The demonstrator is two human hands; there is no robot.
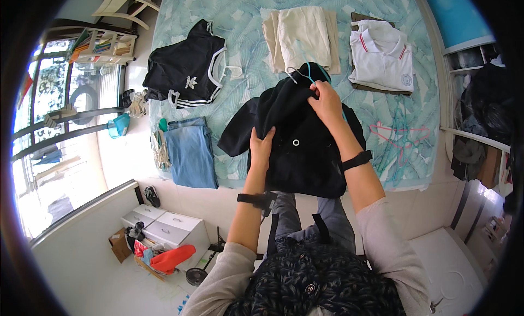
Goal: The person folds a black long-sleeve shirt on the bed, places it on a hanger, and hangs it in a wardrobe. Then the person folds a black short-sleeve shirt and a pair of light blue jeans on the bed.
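A black garment [303, 160] with a round white ring mark lies over the near edge of the bed, spread before me. My left hand [262, 146] pinches its fabric at the left side. At its neck, my right hand [326, 101] has its fingers closed at the base of a light blue hanger [309, 72], by the black cloth. A white hanger hook [291, 74] pokes out just left of that. Beyond the garment lie folded beige trousers [303, 37]. A black Adidas shirt [184, 70] with white stripes rests at the upper left, a white hanger [233, 71] at its neck.
Folded blue jeans [192, 152] lie at the bed's near left. A folded white polo shirt [382, 58] sits on a brown garment at the right. Pink hangers [399, 135] and teal ones lie below it. Open shelves [475, 131] stand right, white drawers [163, 226] lower left.
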